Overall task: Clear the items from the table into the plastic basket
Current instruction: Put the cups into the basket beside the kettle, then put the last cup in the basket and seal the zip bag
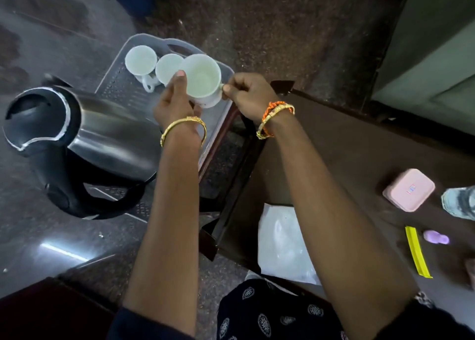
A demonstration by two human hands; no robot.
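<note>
I hold white cup point(203, 79) over plastic basket point(120, 82): right hand point(248, 95) pinching handle, left hand point(174, 100) cupping body. Risk: lowering carelessly knocks two cups point(154, 63) at basket's far corner, chipping rims.

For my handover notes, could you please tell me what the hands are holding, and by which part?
Both hold one white cup: the right hand pinches its handle, and the left hand grips its body over the grey basket.
</note>
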